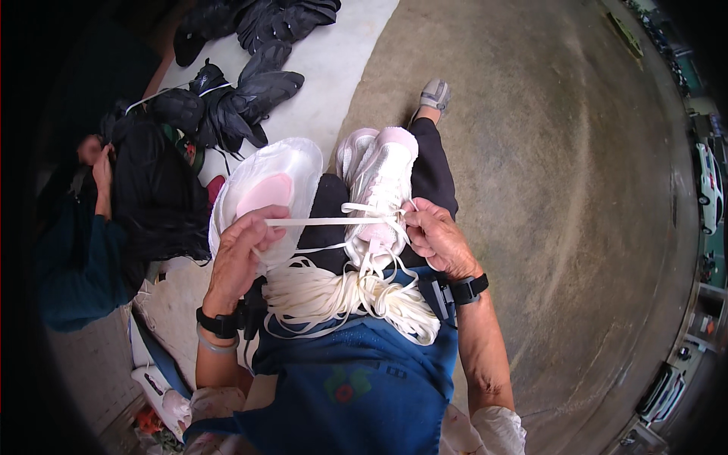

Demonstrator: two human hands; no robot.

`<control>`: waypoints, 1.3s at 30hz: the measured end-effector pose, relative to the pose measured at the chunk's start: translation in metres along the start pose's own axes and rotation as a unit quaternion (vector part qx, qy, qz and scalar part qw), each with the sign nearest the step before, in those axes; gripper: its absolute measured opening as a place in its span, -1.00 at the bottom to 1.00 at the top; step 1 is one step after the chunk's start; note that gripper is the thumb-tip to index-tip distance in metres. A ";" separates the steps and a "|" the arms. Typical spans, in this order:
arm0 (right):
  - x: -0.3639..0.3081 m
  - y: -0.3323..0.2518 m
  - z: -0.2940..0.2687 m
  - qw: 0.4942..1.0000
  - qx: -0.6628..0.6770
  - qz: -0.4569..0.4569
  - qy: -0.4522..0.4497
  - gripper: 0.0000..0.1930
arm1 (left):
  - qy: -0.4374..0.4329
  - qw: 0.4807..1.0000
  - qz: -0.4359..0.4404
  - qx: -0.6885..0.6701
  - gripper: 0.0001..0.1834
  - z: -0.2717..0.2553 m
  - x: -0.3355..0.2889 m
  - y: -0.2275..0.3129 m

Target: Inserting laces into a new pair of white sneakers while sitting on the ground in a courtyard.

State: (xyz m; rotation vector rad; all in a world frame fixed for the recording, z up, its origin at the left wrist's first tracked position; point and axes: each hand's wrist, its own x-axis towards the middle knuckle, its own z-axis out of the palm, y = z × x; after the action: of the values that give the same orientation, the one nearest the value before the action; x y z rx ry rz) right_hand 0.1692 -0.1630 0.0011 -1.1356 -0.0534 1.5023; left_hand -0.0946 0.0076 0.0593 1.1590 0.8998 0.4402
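A brown concrete floor point(546, 189) spreads over the right side, and a pale surface point(334, 83) lies at the upper left. At the left edge sits another person in a dark green sleeve point(83, 277), beside a scatter of black shoes point(178, 110). The wearer's blue apron point(303, 394) fills the lower middle, above which a loose bundle of cream laces point(311, 296) lies across the lap. Just beyond the bundle, two white shoes point(393, 163) with pink trim rest side by side, toes pointing away from the wearer; the nearer one is partly laced. To their left stands a rounded white piece point(303, 167) with a pink oval, its kind hard to tell. The left hand point(241, 239) is in front of that piece, its grip closed, thumb and fingers pinching a flat white lace point(326, 222). The right hand point(440, 235) is at the right edge of the nearer shoe, its grip also pinched, fingertips on the lacing there. Between the two hands the lace runs straight and taut above the shoe.
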 end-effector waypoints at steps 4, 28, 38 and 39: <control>-0.001 0.000 -0.001 1.000 0.009 0.004 -0.008 -0.94 | -0.059 0.984 0.016 -0.165 -0.64 0.030 0.013 0.008; -0.021 0.024 -0.005 0.776 -0.499 -0.363 0.130 -0.81 | -0.260 0.951 0.011 0.170 -0.86 0.014 0.051 0.015; -0.033 0.025 -0.008 0.799 -0.527 -0.275 0.094 -0.83 | -0.193 0.921 0.056 -0.334 -0.84 -0.017 0.064 0.014; -0.032 0.025 -0.010 0.780 -0.538 -0.305 0.098 -0.84 | -0.192 0.920 0.060 -0.336 -0.82 -0.020 0.065 0.013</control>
State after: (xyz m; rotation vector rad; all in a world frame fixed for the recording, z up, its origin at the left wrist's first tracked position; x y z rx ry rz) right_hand 0.1516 -0.2011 0.0002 -1.9082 -1.1553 0.6691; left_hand -0.0702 0.0711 0.0446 0.6259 0.2853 0.5418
